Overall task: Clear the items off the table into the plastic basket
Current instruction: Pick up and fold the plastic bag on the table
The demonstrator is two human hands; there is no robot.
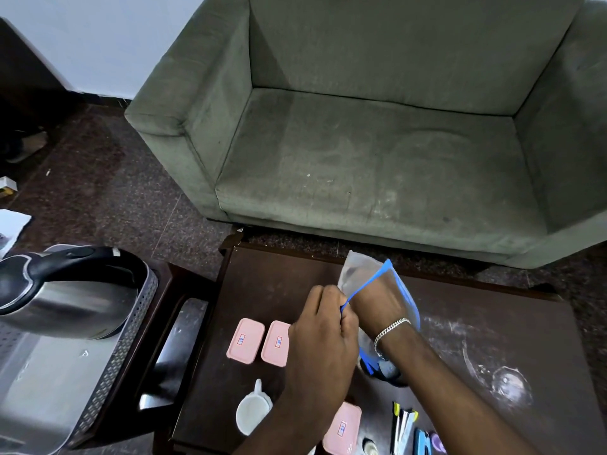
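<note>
The left hand (323, 326) was closed, pinching the blue rim of a clear plastic bag (368, 274) above the dark table (492, 339); the right hand (374, 300) sat inside that bag, its grip impossible to tell; two pink lidded boxes (245, 339) lay left of the hands, a white cup (251, 413) nearer; a steel kettle (65, 290) stood in a perforated metal tray (124, 349) far left.

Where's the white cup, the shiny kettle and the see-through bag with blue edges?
white cup (250, 416): head view, inside of bowl.
shiny kettle (65, 300): head view, steel body.
see-through bag (356, 269): head view, clear upper part.
</note>
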